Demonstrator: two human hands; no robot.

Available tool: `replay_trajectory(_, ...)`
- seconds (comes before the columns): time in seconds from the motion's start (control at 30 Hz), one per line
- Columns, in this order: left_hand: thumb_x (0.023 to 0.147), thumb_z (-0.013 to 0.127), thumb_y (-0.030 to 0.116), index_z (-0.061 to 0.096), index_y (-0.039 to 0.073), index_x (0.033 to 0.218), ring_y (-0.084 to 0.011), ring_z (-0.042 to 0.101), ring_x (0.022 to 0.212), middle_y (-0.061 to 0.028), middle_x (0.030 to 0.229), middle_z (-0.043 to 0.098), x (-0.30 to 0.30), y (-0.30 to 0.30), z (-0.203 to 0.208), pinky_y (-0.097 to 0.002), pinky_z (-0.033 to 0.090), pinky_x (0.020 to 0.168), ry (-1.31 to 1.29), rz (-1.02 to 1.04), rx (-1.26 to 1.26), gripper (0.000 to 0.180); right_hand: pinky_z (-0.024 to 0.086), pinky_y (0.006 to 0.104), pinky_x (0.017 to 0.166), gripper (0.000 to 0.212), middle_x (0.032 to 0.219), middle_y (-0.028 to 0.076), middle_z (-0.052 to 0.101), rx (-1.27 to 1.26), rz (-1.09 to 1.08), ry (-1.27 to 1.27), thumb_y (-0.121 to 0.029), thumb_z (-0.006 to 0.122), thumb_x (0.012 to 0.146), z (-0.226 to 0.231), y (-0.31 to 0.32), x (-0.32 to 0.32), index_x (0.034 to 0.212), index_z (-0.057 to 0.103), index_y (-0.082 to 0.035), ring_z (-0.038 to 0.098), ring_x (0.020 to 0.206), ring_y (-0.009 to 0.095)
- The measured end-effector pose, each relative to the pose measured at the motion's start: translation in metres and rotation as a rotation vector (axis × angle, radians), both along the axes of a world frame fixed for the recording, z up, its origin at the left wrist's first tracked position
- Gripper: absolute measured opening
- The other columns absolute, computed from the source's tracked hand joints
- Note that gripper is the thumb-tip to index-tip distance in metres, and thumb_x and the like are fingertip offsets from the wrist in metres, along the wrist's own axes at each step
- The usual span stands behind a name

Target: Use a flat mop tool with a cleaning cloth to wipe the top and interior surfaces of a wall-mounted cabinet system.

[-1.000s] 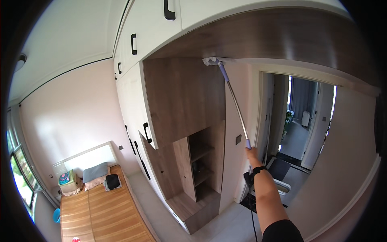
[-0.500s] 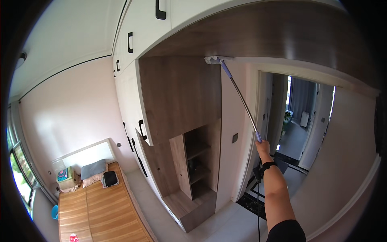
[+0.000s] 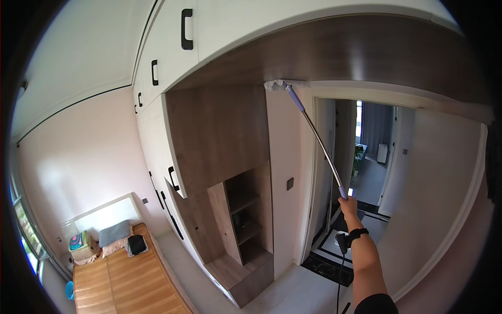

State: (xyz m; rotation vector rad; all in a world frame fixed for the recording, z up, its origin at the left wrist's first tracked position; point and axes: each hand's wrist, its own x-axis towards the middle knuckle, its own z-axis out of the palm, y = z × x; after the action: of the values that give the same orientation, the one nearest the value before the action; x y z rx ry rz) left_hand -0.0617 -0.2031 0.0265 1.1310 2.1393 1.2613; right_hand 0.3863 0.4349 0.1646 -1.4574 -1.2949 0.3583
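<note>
A fist at the end of my raised right arm, my right hand (image 3: pixel 348 208), grips the lower purple end of a long-handled duster (image 3: pixel 322 149). The metal pole slants up and to the left. Its white, soft-looking head (image 3: pixel 274 85) touches the corner where the dark wood overhead panel (image 3: pixel 340 49) meets the pale wall, at the right edge of the brown cabinet panel (image 3: pixel 219 128). A black strap circles my right wrist, and a black cable hangs nearby. Nothing shows of my left hand.
White cupboards (image 3: pixel 225 31) with black handles run overhead and to the left. Below the panel are open wooden shelves (image 3: pixel 246 222). A doorway (image 3: pixel 308 209) opens at right, with a dark threshold (image 3: pixel 329 269). A bed (image 3: pixel 125 275) with pillows stands lower left by a window.
The duster's head has slid rightward along the top, from the brown cabinet panel to its right edge and the pale wall. My view has turned right and tilted up slightly.
</note>
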Motion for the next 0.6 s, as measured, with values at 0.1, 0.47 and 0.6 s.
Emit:
replay_trajectory(0.1,0.085,0.053,0.014,0.049,0.003,0.110,-0.0131,0.053,0.075,-0.0071,0.084,0.057,-0.002,0.006,-0.003,-0.0243,0.044,0.063,0.019,-0.006,-0.015,0.028,0.040,0.0399,0.052,0.028,0.057,0.018,0.055,0.075,-0.024,0.011,-0.025,0.060,0.065,-0.005,-0.021,0.019,0.067,0.058,0.004,0.055,0.054,0.033)
replay_trajectory(0.47,0.085,0.053,0.012,0.049,0.002,0.110,-0.0117,0.052,0.072,-0.0064,0.083,0.057,0.004,0.042,-0.004,-0.0228,0.043,0.061,-0.013,-0.170,0.147,0.028,0.037,0.0337,0.047,0.024,0.050,0.008,0.051,0.156,-0.100,0.172,-0.022,0.061,0.064,-0.042,-0.067,0.109,0.062,0.056,0.002,0.050,0.047,0.017)
replay_trajectory(0.6,0.084,0.051,0.009,0.049,0.001,0.111,-0.0107,0.051,0.070,-0.0054,0.081,0.056,0.008,0.052,0.003,-0.0220,0.043,0.060,-0.009,-0.207,0.197,0.028,0.037,0.0333,0.047,0.024,0.050,0.008,0.051,0.080,-0.155,0.197,-0.022,0.062,0.063,-0.047,-0.086,0.127,0.062,0.057,0.002,0.049,0.046,0.017)
